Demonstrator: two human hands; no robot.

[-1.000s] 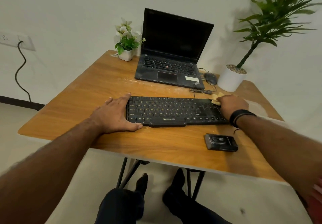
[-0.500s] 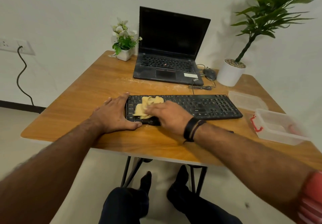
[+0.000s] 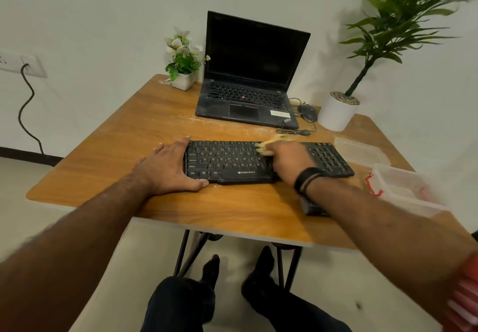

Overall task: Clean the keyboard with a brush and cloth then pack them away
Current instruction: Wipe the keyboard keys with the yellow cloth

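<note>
A black keyboard [image 3: 232,162] lies across the middle of the wooden table [image 3: 108,155]. My left hand [image 3: 170,167] rests flat against its left end, thumb along the front edge. My right hand [image 3: 289,159] presses a yellow cloth [image 3: 269,145] onto the keys right of centre; most of the cloth is hidden under the hand. A small black object [image 3: 314,207], perhaps the brush case, peeks out from under my right forearm near the front edge.
An open laptop [image 3: 248,93] stands behind the keyboard, with a mouse [image 3: 307,113] and cable beside it. A small flower pot [image 3: 182,79] and a tall potted plant [image 3: 337,110] sit at the back. A clear plastic box [image 3: 408,189] and its lid [image 3: 362,149] lie at right.
My right hand swept the cloth from the keyboard's right end to its left end, and has now moved back toward the middle-right. My left hand stayed in place.
</note>
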